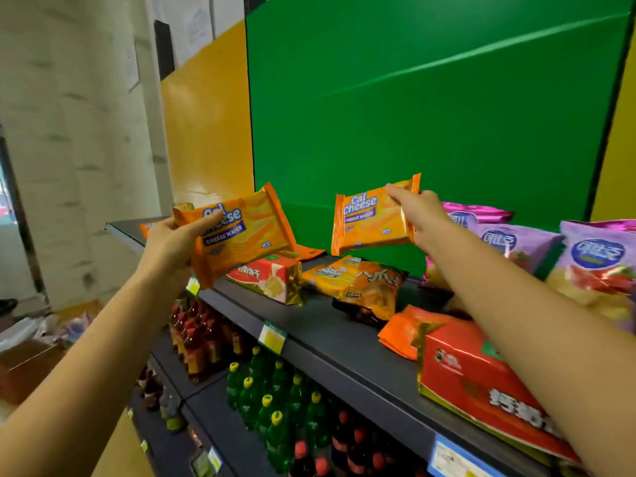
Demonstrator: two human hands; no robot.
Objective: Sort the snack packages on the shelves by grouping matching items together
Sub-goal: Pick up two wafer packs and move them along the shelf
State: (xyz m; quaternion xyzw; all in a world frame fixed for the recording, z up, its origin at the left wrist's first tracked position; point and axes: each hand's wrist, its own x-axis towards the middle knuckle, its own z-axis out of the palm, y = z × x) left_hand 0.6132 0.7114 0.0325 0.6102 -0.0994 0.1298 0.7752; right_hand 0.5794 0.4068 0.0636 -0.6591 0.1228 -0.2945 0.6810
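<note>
Gripping one Cal Cheese wafer pack apiece, both hands are raised over the top shelf. The left hand curls its fingers over the front of the left pack, which tilts above the shelf's left end. The right hand pinches the right pack by its upper right corner, so it hangs in the air over the shelf's middle. Both packs are orange, with blue lettering and a purple "Cheese Wafer" band. Below them lie a red biscuit pack, a third wafer pack and an orange-and-black chip bag overlapping it. Nearer the front, an orange pouch is tucked partly under a big red pack, which the right forearm crosses. Purple chip bags stand at the right. The shelf is dark grey, with price tags on its front lip. Lower shelves hold green bottles and red bottles. Behind rises a green board flanked by a yellow panel, with a pale wall at the left and a cardboard box on the floor.
</note>
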